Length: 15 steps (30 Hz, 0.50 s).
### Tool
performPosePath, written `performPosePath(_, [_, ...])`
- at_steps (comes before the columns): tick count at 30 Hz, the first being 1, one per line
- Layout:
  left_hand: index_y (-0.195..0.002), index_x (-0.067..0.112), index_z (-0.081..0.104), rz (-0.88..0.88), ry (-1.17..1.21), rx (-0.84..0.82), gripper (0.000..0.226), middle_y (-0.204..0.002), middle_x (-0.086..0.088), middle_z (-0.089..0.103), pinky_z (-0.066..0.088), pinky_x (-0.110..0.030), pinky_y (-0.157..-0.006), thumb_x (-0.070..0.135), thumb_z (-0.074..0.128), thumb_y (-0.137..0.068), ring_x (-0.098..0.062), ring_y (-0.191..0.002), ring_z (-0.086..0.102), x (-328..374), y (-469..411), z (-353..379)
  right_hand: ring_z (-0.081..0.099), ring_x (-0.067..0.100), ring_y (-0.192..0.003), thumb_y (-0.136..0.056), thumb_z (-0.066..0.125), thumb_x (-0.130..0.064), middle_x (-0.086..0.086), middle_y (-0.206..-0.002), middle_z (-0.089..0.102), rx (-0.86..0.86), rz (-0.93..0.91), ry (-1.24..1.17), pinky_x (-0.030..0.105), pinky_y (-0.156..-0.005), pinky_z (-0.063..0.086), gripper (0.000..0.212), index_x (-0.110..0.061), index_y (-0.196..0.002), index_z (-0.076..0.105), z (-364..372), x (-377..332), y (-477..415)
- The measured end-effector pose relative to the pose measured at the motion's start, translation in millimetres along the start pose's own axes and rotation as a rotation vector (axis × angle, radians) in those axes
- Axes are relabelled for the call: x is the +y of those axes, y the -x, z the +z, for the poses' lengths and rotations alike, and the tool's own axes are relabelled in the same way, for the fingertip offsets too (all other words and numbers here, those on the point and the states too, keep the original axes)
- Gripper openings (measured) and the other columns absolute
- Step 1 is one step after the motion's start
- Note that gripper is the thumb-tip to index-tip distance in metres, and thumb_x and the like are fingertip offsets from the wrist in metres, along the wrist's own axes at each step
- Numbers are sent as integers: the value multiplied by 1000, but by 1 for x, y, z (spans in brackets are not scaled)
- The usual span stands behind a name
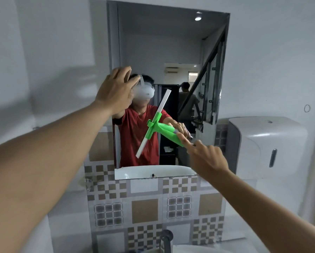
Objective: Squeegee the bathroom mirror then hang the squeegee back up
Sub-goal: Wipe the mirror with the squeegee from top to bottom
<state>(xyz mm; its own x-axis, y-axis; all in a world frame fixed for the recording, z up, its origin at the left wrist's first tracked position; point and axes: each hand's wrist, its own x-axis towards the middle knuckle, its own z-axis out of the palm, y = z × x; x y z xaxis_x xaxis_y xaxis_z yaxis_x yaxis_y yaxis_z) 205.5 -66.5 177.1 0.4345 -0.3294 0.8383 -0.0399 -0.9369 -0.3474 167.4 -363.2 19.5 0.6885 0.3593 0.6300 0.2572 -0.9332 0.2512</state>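
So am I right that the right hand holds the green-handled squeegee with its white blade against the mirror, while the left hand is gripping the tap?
Not quite: the head view shows the left hand raised, fingers spread, at the left edge of the wall mirror, not on the tap. The rest holds: the right hand holds the green-handled squeegee with its white blade against the mirror.

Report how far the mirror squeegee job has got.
Done: squeegee is off its hanger, in the right hand. In hand: its blade lies tilted against the mirror; the left hand is open at the mirror's left edge. I cannot tell how much glass is wiped. Left: finish wiping, hang it back.
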Motion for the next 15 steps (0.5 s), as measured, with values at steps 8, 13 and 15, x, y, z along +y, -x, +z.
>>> performPosePath(8, [-152, 23, 43, -16, -22, -69, 76, -156, -16, 33, 45, -53, -105, 38, 75, -85, -39, -137, 34, 9, 11, 11, 63, 28, -58, -95, 49, -17, 8, -97, 65, 5, 131, -9, 32, -48, 44, 86, -38, -156, -6, 24, 39, 21])
performPosePath(13, [-153, 23, 43, -1, -21, -69, 76, -156, -16, 33, 46, -55, -104, 36, 75, -85, -39, -136, 34, 7, 12, 11, 60, 24, -54, -94, 55, -19, 6, -93, 65, -10, 219, -156, 38, -49, 56, 92, -41, -155, -11, 53, 33, 39])
performPosePath(15, [-153, 22, 42, 3, -23, -67, 76, -156, -17, 32, 46, -55, -104, 36, 75, -85, -39, -137, 34, 7, 13, 11, 59, 23, -53, -93, 56, -18, 6, -92, 65, 6, 251, -188, 38, -48, 56, 91, -38, -157, -5, 58, 26, 42])
